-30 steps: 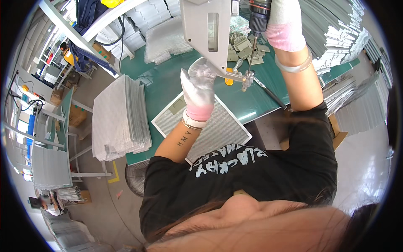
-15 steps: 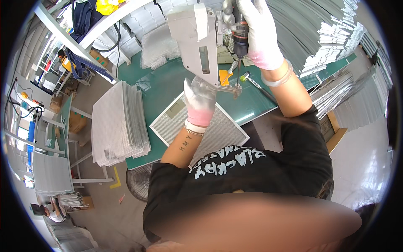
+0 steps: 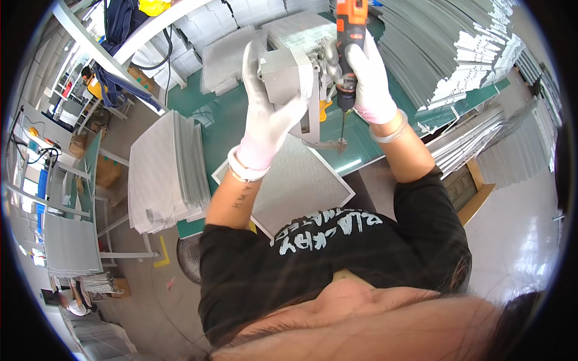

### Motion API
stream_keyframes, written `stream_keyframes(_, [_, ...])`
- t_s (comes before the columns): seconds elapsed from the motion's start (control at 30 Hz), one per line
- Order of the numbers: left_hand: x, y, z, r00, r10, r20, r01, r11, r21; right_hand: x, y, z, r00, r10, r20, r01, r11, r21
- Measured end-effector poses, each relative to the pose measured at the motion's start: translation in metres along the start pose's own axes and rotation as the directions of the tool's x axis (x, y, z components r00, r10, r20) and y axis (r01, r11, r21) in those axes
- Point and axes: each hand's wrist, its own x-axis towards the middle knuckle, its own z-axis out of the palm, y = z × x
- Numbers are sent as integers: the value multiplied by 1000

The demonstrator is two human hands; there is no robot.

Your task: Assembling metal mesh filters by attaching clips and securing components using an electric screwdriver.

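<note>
My left hand (image 3: 267,115), in a white glove, reaches up and presses on a grey metal box (image 3: 288,78) hanging above the green workbench (image 3: 229,129). My right hand (image 3: 364,78), also gloved, grips an orange and black power screwdriver (image 3: 349,42) held upright, its bit pointing down at a small metal clip (image 3: 334,144). Below both hands a square framed mesh filter panel (image 3: 298,180) lies flat on the bench, one corner toward my body.
A tall stack of mesh panels (image 3: 162,171) sits at the bench's left end. Piles of grey metal strips (image 3: 457,54) fill the right and far side. More mesh sheets (image 3: 226,54) lie at the back. Shelving and another person (image 3: 90,78) stand far left.
My left hand rose from the panel and small clip to the hanging grey box. My right hand, with the screwdriver, came lower and more central. The view shifted, tilting further down.
</note>
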Motion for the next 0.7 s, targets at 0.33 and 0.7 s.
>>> stream_keyframes(0.33, [23, -7, 0, 998, 10, 55, -13, 998, 55, -11, 2, -1, 996, -40, -79, 39, 999, -13])
stream_keyframes(0.7, [35, 12, -4, 998, -40, 55, 47, 990, -133, -37, 16, 17, 998, -4, -61, 15, 983, 181])
